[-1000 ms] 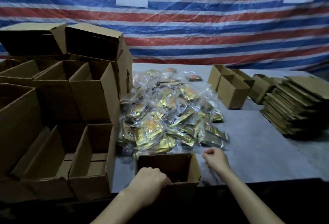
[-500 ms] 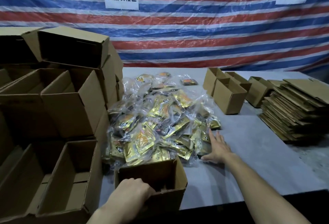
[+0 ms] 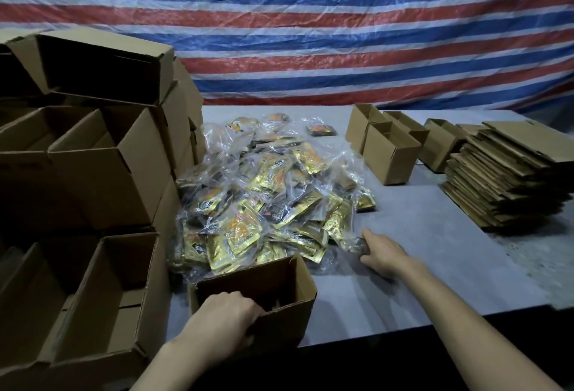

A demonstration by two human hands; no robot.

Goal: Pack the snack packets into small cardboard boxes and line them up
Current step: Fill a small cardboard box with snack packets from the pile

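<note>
A heap of gold snack packets [image 3: 270, 195] in clear plastic lies mid-table. In front of it, at the table's near edge, stands a small open cardboard box [image 3: 289, 306]. My left hand [image 3: 226, 316] grips its near wall, fingers curled over the rim. My right hand [image 3: 383, 255] is at the heap's right front corner and pinches the clear plastic of a packet [image 3: 352, 243] there. The inside of the box is dark; I cannot tell what it holds.
Large open cartons [image 3: 102, 173] are stacked along the left. Three small open boxes [image 3: 391, 154] stand at the back right, beside a pile of flat folded cartons [image 3: 503, 179]. Bare grey tabletop [image 3: 435, 254] lies to the right of my right hand. A striped tarp hangs behind.
My right hand went from flat on the heap's edge to pinching a packet's plastic and drew back slightly. My left hand kept its grip on the box.
</note>
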